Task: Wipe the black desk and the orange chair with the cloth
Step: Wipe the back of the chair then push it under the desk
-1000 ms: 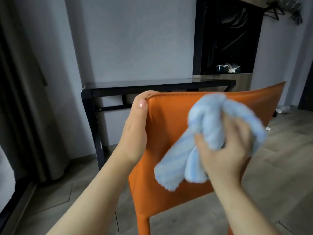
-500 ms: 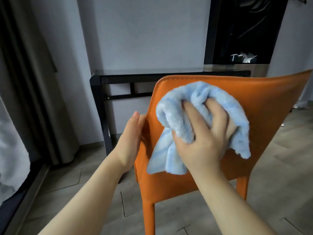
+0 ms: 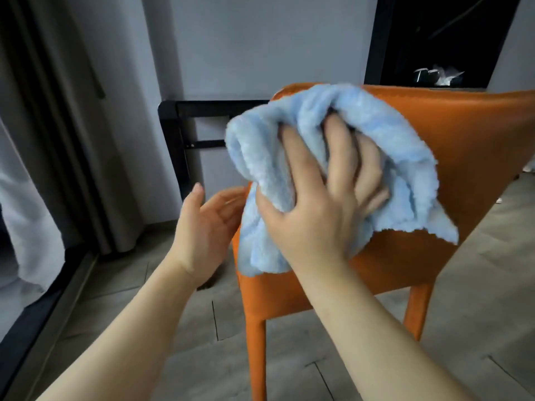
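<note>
The orange chair [image 3: 469, 146] stands with its backrest facing me. My right hand [image 3: 321, 204] presses a fluffy light-blue cloth [image 3: 260, 157] against the upper left of that backrest, fingers spread into the folds. The cloth covers the backrest's top left corner and hangs down below my palm. My left hand [image 3: 202, 230] hovers beside the chair's left edge, fingers apart and holding nothing; whether the fingertips touch the edge I cannot tell. The black desk [image 3: 185, 123] stands behind the chair against the wall, mostly hidden by chair and cloth.
Grey curtains [image 3: 66, 125] and a window track run along the left. A dark open cabinet [image 3: 428, 41] with small items sits at the upper right. Wood-look floor tiles [image 3: 179, 328] lie around the chair legs.
My right hand slid the cloth leftward and up to the backrest's top left corner. My left hand came off the chair's top corner, dropped down its left edge and opened.
</note>
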